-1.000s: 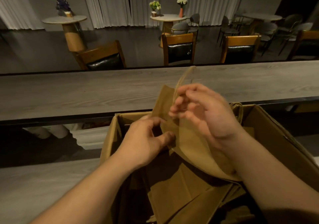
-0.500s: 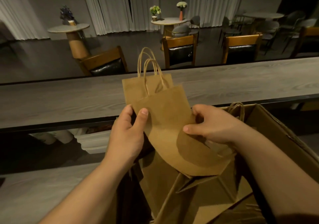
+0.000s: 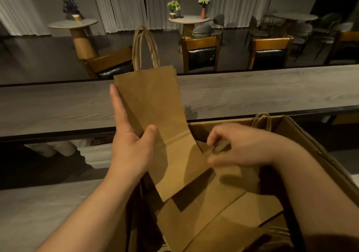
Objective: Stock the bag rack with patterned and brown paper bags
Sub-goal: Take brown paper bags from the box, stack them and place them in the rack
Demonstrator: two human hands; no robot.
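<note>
Unpacking goes on: left hand (image 3: 132,150) grips a flat brown bag (image 3: 155,119) upright, right hand (image 3: 239,148) pinches another in the box (image 3: 310,146) at four o'clock, rack unseen.

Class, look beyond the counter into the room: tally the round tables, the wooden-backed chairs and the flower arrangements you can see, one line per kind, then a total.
Round tables: 3
Wooden-backed chairs at the counter: 3 fully seen; a possible fourth is cut off at the right edge
Flower arrangements: 3
Total: 9
</note>
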